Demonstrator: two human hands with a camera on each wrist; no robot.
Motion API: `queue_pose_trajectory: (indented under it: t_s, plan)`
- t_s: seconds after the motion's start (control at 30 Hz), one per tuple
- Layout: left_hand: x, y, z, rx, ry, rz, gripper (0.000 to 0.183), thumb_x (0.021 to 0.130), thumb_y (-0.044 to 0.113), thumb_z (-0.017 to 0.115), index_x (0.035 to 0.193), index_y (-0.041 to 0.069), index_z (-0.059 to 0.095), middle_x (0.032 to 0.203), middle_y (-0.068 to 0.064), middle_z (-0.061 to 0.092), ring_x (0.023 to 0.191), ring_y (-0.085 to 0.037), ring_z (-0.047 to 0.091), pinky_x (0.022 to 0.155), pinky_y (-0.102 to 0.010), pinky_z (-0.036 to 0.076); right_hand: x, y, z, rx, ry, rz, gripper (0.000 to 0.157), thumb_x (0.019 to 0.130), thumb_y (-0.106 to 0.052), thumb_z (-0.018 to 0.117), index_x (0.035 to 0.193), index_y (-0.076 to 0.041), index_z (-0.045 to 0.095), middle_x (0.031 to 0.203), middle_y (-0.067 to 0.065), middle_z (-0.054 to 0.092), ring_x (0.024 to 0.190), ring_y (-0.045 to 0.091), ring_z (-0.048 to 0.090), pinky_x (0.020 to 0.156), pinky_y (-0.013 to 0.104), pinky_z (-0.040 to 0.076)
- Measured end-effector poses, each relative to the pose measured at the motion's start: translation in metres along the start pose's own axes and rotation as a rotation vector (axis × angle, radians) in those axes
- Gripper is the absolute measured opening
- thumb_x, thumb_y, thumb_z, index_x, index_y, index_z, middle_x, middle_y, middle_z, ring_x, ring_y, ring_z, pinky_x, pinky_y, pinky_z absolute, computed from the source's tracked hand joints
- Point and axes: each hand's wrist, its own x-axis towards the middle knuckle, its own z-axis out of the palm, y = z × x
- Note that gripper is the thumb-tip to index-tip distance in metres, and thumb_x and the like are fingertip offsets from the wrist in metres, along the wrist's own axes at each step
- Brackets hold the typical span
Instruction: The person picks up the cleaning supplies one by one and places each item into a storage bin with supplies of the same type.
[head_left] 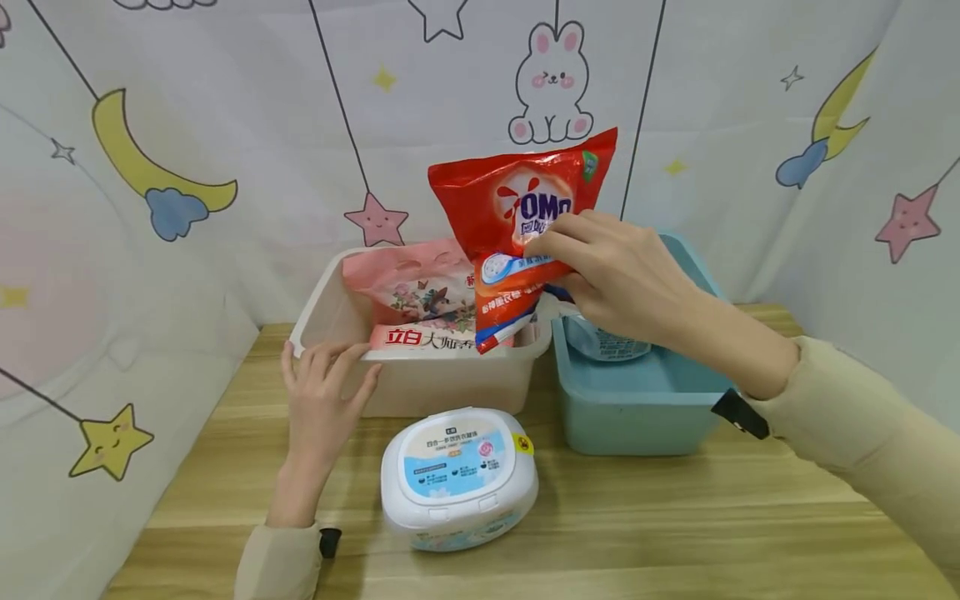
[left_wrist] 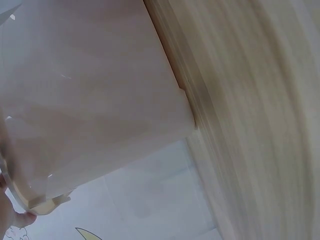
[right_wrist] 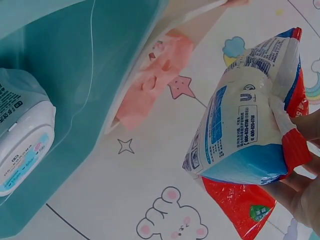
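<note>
My right hand (head_left: 615, 267) pinches a red OMO laundry detergent bag (head_left: 510, 187) by its front, holding it up and tilted over the right side of the white bin (head_left: 442, 387). The right wrist view shows the bag's white and blue printed back (right_wrist: 245, 115), with the fingers on its side. My left hand (head_left: 322, 400) grips the white bin's front left rim, fingers over the edge and thumb at the front wall. Inside that bin are a pink floral bag (head_left: 412, 283) and a pink-and-white pack (head_left: 420, 335) with red lettering.
A blue-green bin (head_left: 637, 425) stands right beside the white one, with a white lidded container (right_wrist: 25, 135) inside. In front, a white lidded tub (head_left: 457, 475) with a blue label sits on the wooden table (head_left: 637, 525). A patterned curtain (head_left: 262, 67) hangs behind.
</note>
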Motion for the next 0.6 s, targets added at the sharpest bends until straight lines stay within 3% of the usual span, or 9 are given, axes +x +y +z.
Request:
queue_pose_trajectory:
  t_s: [0.23,0.6]
  plan:
    - [-0.001,0.001,0.002,-0.008,0.013,0.002,0.033,0.074,0.014,0.08,0.104,0.007,0.07,0.099,-0.015,0.064,0.098,-0.037,0.055,0.11,-0.068,0.018,0.016,0.006,0.011,0.0,-0.07,0.004,0.033,0.082,-0.008,0.069,0.115,-0.008,0.065,0.113,0.013,0.067,0.097,0.028,0.064,0.077,0.043,0.058]
    - [0.0,0.001,0.0,0.008,-0.022,-0.02,0.034,0.075,0.014,0.08,0.106,0.007,0.068,0.101,-0.016,0.063,0.1,-0.037,0.053,0.113,-0.066,0.015,0.041,0.013,0.029,-0.052,-0.2,0.024,0.031,0.085,-0.01,0.066,0.116,-0.013,0.063,0.116,0.011,0.065,0.104,0.028,0.062,0.075,0.041,0.058]
